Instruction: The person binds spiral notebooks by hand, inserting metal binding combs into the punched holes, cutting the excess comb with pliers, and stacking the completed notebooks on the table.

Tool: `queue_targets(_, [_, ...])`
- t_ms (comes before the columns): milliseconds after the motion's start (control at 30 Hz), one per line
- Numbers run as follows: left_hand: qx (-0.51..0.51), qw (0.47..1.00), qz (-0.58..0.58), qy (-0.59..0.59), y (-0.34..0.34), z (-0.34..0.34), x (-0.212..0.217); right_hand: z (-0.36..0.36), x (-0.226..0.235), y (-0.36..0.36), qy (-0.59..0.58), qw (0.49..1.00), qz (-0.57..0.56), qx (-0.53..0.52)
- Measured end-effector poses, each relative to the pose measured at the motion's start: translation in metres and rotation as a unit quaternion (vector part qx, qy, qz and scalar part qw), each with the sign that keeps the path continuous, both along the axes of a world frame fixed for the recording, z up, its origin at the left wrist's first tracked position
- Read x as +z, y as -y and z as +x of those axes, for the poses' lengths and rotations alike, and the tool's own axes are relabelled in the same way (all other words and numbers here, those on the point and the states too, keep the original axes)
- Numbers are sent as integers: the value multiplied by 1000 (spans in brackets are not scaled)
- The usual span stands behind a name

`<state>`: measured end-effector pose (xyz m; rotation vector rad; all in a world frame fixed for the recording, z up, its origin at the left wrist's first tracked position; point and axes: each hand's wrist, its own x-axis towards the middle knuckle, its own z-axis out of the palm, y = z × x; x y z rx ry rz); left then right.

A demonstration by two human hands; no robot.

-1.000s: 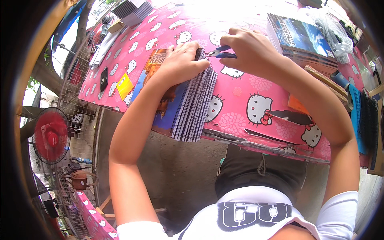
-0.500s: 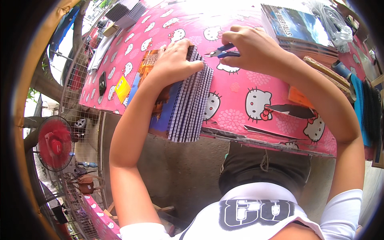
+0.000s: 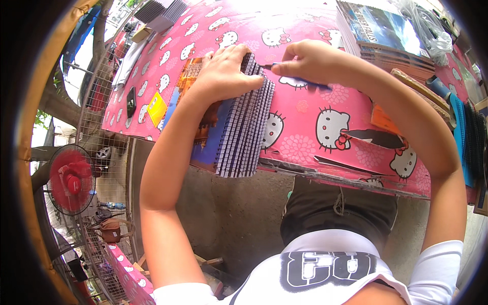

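Observation:
A fanned stack of spiral notebooks (image 3: 243, 134) with blue and orange covers lies at the table's edge, its black wire bindings facing right. My left hand (image 3: 223, 73) lies over the top of the stack and grips it, thumb across the bound edges. In my right hand (image 3: 312, 61) is a pair of small cutting pliers (image 3: 319, 85) with blue handles. Their dark tip points left, close to the far end of the bindings. Whether the jaws touch a wire is too small to tell.
A pink patterned cover (image 3: 300, 122) lies on the table, torn near the front edge. Another notebook stack (image 3: 381, 30) stands at the back right, beside a clear plastic bag (image 3: 432, 40). At left lie a phone (image 3: 131, 101) and a yellow packet (image 3: 157, 109). A red fan (image 3: 72, 180) stands beyond.
My right hand has turned, and the pliers have swung so their handles point down and right. Their tip remains near the bindings. My left hand stays on the notebooks.

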<state>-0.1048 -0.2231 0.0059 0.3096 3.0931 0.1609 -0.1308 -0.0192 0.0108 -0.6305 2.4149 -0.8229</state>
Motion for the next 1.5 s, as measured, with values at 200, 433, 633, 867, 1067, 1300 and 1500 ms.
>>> queue_targets(200, [0,1000,0,-30,2,-1,-5,4,-26,-14,-462,885,1,55])
queue_targets(433, [0,1000,5,-22,0,0,-3,-13,-18,-7,-244,967,13,71])
queue_targets(633, [-2,1000,11,-25,4,2,-6,-5,-10,-7,45,997,-62,-8])
queue_targets(867, [-3,1000,-2,-21,1,-1,-2,2,-43,-17,-465,884,9,51])
queue_targets(1067, [-1,1000,-1,-5,1,0,-1,0,-25,-10,-331,941,5,69])
queue_targets(1300, [0,1000,7,-4,0,0,0,-1,-38,-12,-455,887,-8,80])
queue_targets(1500, [-23,999,1,-35,1,3,-2,-12,-24,-5,-14,997,-77,14])
